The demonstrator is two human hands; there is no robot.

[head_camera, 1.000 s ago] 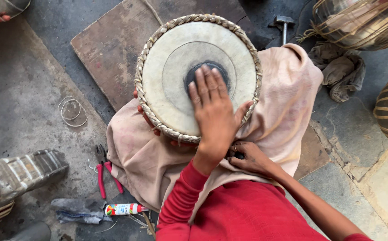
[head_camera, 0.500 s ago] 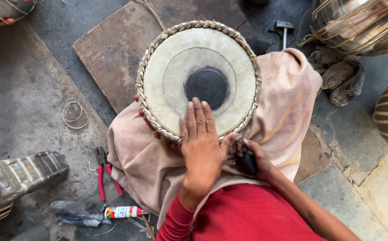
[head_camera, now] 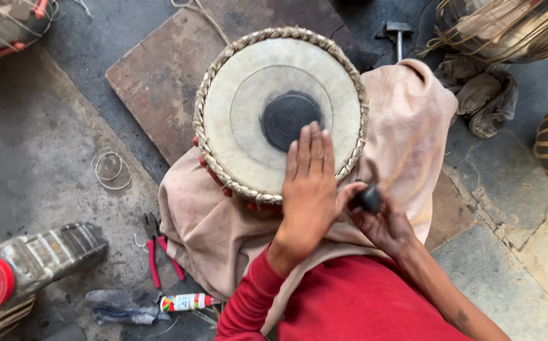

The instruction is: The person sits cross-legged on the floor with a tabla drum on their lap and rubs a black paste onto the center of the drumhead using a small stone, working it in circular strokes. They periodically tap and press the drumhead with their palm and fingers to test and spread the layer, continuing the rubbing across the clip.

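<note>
Drum (head_camera: pixel 267 95) sat head-up on a beige cloth (head_camera: pixel 406 145) over the person's lap, above a brown slab (head_camera: pixel 160 76); its long axis ran roughly toward the camera, the round skin with its black centre patch (head_camera: pixel 286 117) facing up. Left hand (head_camera: pixel 308 183) lay flat and open on the near part of the skin, fingers together, gripping nothing. Right hand (head_camera: pixel 381 218) was closed around a small dark rounded object (head_camera: pixel 368 197) just beside the braided rim. Judged risk: with only a flat palm steadying it, the drum could tip or slide on the loose cloth, and the dark object could slip against the skin.
</note>
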